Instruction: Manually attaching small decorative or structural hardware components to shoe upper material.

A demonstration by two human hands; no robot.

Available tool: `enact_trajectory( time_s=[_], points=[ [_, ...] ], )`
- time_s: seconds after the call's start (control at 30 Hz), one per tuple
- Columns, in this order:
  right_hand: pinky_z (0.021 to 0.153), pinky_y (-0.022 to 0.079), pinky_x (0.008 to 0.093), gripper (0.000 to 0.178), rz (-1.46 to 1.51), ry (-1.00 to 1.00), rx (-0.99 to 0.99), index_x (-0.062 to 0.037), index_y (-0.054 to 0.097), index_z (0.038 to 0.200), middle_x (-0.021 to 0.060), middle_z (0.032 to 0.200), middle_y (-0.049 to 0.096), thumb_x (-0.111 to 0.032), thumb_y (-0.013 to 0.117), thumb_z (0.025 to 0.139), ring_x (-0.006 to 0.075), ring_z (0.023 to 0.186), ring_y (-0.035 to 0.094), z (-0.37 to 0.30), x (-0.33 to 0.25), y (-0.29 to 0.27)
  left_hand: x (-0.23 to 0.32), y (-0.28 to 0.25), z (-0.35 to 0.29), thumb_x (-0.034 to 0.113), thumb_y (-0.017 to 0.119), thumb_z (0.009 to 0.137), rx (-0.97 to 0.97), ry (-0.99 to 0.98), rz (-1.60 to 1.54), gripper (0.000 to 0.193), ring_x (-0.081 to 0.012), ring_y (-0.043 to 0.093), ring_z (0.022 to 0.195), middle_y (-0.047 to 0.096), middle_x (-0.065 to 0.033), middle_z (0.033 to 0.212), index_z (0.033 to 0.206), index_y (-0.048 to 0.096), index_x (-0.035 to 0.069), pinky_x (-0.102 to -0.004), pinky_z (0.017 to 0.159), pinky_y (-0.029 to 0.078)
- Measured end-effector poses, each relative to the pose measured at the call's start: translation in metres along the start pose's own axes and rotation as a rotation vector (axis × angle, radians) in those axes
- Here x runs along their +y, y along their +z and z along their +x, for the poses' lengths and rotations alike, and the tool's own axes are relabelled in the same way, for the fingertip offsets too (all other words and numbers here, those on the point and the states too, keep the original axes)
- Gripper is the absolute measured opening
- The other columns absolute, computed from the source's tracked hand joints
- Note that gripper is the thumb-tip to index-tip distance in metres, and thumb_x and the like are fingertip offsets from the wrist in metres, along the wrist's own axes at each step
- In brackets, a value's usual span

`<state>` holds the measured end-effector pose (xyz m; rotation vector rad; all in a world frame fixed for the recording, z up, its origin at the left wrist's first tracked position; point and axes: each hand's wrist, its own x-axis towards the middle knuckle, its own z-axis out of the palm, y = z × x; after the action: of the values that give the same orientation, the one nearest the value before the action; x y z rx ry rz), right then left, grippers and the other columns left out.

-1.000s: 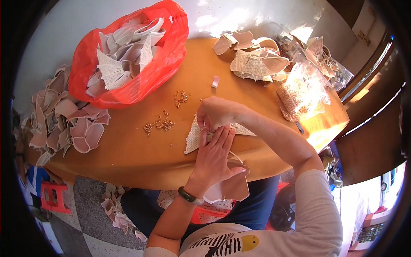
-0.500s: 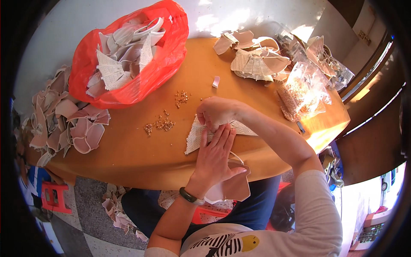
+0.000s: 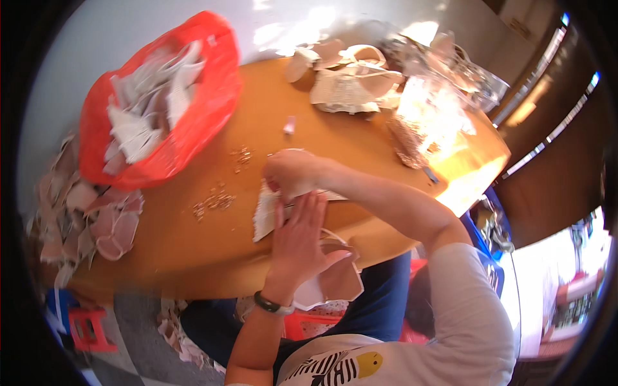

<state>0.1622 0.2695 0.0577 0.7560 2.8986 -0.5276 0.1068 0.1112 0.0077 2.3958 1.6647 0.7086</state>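
Note:
A cream, textured shoe upper (image 3: 262,216) lies near the table's front edge, its pinkish lining part (image 3: 336,278) hanging over the edge with a thin strap. My left hand (image 3: 297,239) rests on the upper with its fingers stretched out, pressing it to the table. Just beyond those fingertips, my right hand (image 3: 291,172) is curled closed over the upper; whatever its fingers hold is hidden. To the left are two small scatters of tiny gold-coloured pieces (image 3: 214,201), too small and blurred to name.
A red plastic bag (image 3: 215,83) of shoe uppers stands at the far left, above a heap of pinkish pieces (image 3: 116,226). More uppers (image 3: 351,90) lie at the back. A clear bag (image 3: 409,138) of small gold-coloured pieces sits at the right, by a small dark object (image 3: 430,175).
The whole view has shifted and tilted, so the table and bags appear moved leftward. Both hands stay on the shoe upper, the right one still curled over it.

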Motion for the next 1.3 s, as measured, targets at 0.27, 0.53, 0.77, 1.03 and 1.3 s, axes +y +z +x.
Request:
enact_trajectory(
  time_s=[0.27,0.53,0.77,1.03,1.3],
  points=[
    [0.056,0.052,0.0425,0.010,-0.074,-0.066,0.148,-0.0017,0.065,0.065,0.0157,0.068,0.066,-0.009,0.070,0.061,0.0352,0.071,0.067,-0.017,-0.017,0.003,0.005,-0.002,0.000,0.061,0.077,0.063,-0.073,-0.041,0.067,0.108,-0.0324,0.033,0.139,0.041,-0.0189,0.145,0.142,0.036,-0.001,-0.0540,0.115,0.016],
    [0.072,0.053,0.0431,0.018,0.063,-0.091,0.150,-0.0077,0.070,0.083,0.0119,0.084,0.068,-0.008,0.070,0.065,0.0326,0.083,0.067,-0.010,0.010,0.011,-0.001,0.003,0.000,0.072,0.068,0.065,-0.002,0.027,0.138,0.113,-0.0309,0.036,0.137,0.044,-0.0178,0.144,0.145,0.036,-0.001,-0.0548,0.114,0.017],
    [0.072,0.055,0.0407,0.025,0.161,-0.147,0.125,-0.0093,0.073,0.089,0.0132,0.083,0.070,-0.007,0.069,0.065,0.0326,0.084,0.068,-0.014,-0.002,-0.001,-0.006,-0.003,-0.008,0.071,0.068,0.065,0.047,0.009,0.092,0.111,-0.0293,0.037,0.137,0.044,-0.0170,0.144,0.145,0.036,0.000,-0.0541,0.115,0.016],
    [0.072,0.053,0.0429,0.022,-0.042,-0.153,0.187,-0.0120,0.073,0.087,0.0092,0.081,0.068,-0.011,0.070,0.066,0.0318,0.087,0.066,-0.030,0.008,0.004,0.007,-0.003,0.008,0.069,0.070,0.064,-0.078,0.009,0.087,0.111,-0.0317,0.043,0.132,0.048,-0.0194,0.140,0.141,0.038,-0.004,-0.0528,0.117,0.015],
    [0.066,0.055,0.0423,0.016,-0.252,-0.253,0.331,-0.0086,0.072,0.074,0.0131,0.080,0.071,-0.022,0.069,0.066,0.0321,0.080,0.070,0.006,-0.011,0.027,0.007,-0.009,0.002,0.070,0.070,0.065,-0.145,-0.010,0.107,0.104,-0.0414,0.048,0.122,0.054,-0.0237,0.129,0.133,0.045,-0.005,-0.0538,0.108,0.030]
  ],
)
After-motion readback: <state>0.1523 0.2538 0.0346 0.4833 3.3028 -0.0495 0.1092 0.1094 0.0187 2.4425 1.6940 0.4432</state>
